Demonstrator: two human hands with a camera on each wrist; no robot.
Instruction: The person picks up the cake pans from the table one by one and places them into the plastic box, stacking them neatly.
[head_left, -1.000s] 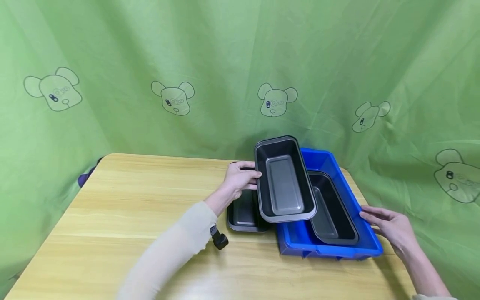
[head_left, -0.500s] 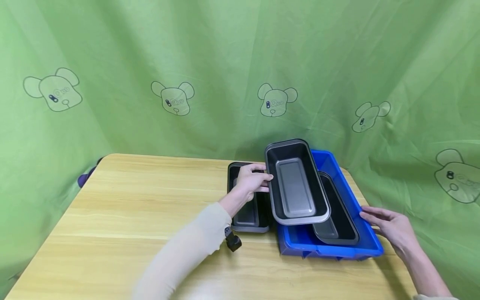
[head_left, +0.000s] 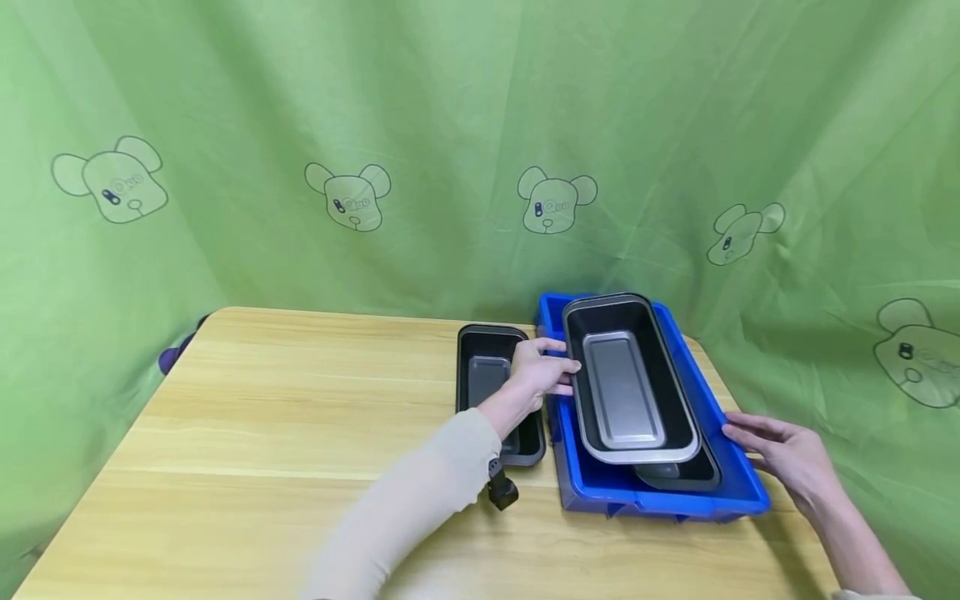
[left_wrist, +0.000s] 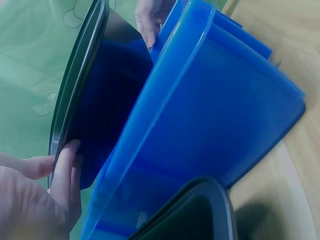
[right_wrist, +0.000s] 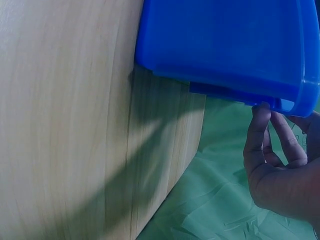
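Your top pan (head_left: 622,387) has moved over the blue box (head_left: 663,504), lower right: left hand (head_left: 536,371) pinches the pan, right hand (head_left: 787,457) pinches the box, maybe steadying it.

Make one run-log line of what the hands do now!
left hand: grips dark pan over blue bin | right hand: holds bin's right rim | second pan: inside bin | third pan: on table, left of bin

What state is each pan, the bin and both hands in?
Blue bin: upright, open-topped.
Held pan: open side up, over the bin.
Pan in bin: mostly hidden, open side up.
Pan beside bin: open side up.
Left hand: pinching the held pan's rim.
Right hand: gripping the bin's edge.
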